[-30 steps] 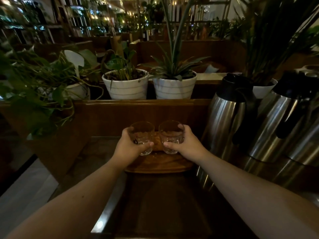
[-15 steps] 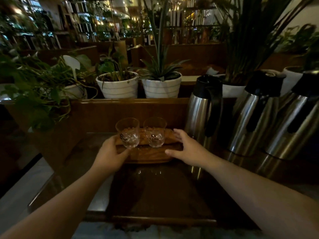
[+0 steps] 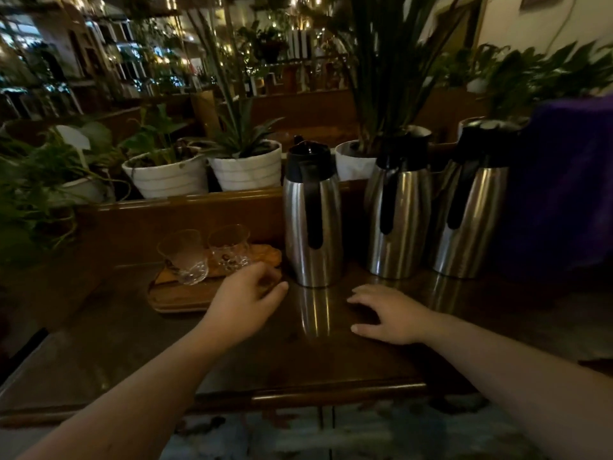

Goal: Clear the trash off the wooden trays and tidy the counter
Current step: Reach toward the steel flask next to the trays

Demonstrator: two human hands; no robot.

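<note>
Nearest to the camera, two bare forearms reach forward over the front edge of the dark wooden counter (image 3: 331, 370). The right hand (image 3: 394, 318) is over the counter top with the palm down and the fingers spread loosely; it holds nothing, and I cannot tell if it touches the wood. The left hand (image 3: 247, 302) is a little farther, at the right front corner of the wooden tray (image 3: 179, 298). Its fingers are lightly curled and open, and they grip nothing; whether the fingertips touch the tray edge is not clear in the dim light.

The tray lies on the left part of the counter. Two clear glasses stand on it side by side: the left glass (image 3: 184, 257) and the right glass (image 3: 230, 249), which almost touch each other. I see no clear piece of trash on the tray, but the picture is dark and a little blurred.

Just right of the tray stands a steel thermos jug (image 3: 311, 214) with a black lid and handle. Two more steel jugs (image 3: 399, 210) stand in a row further right, and beside them is a purple object (image 3: 560, 187).

Behind the counter's raised back board are white plant pots (image 3: 247, 167) with green plants, and far behind them small warm lights.
</note>
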